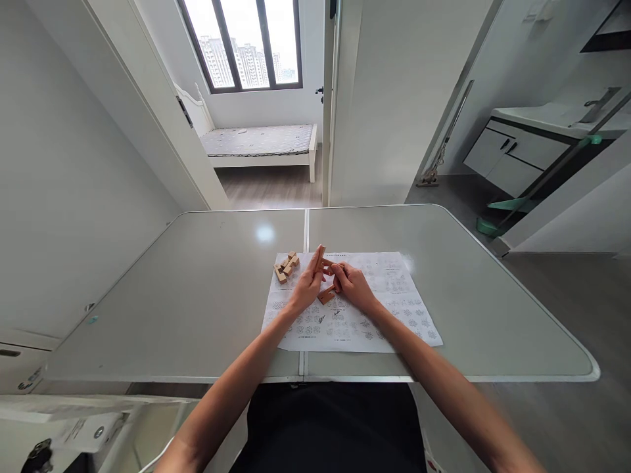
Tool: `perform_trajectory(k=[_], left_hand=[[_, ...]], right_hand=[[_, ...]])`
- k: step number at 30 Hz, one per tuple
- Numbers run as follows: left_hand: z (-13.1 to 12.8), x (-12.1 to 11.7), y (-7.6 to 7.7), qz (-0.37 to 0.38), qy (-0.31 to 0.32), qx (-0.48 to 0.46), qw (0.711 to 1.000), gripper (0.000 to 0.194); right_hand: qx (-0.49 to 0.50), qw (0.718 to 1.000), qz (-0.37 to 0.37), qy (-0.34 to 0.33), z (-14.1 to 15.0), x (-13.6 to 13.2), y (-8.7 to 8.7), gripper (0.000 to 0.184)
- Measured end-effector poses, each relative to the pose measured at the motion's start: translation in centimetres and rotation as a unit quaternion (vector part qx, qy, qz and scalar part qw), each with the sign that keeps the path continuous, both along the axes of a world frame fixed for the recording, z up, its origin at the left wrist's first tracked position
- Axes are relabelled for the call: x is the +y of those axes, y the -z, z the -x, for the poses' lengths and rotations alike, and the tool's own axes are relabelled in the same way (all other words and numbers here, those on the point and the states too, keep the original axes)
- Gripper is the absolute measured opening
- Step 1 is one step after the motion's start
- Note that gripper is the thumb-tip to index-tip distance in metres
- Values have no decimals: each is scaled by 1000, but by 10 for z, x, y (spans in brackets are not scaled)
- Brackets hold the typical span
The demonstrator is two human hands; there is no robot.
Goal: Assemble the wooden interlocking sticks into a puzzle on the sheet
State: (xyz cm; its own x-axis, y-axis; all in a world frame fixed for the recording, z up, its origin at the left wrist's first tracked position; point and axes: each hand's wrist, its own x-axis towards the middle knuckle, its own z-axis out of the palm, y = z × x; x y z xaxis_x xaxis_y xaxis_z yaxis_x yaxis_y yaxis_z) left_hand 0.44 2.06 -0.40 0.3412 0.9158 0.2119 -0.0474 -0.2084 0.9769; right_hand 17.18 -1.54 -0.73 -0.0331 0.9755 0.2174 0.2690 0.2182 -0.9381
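My left hand point(309, 284) holds an upright wooden puzzle piece point(320, 255) over a printed instruction sheet point(394, 309) on a grey folding table point(207, 295). My right hand point(351, 284) is closed on another small wooden piece point(327, 263) that meets the upright one. One more wooden piece point(326, 295) lies on the sheet below my hands. A small group of loose wooden pieces point(286, 266) lies on the sheet just left of my left hand.
The table has a centre seam point(305, 230) and rounded corners. Beyond it an open doorway shows a bed point(261, 141) under a window. To the right stand a white cabinet point(513, 161) and a green mop or broom point(497, 220).
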Motion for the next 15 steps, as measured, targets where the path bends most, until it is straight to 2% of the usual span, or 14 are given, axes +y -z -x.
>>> perform_trajectory(k=[15], left_hand=[[3, 4, 4, -22, 20, 34, 999, 60]], right_hand=[[-16, 1000, 11, -8, -2, -2, -2, 50]])
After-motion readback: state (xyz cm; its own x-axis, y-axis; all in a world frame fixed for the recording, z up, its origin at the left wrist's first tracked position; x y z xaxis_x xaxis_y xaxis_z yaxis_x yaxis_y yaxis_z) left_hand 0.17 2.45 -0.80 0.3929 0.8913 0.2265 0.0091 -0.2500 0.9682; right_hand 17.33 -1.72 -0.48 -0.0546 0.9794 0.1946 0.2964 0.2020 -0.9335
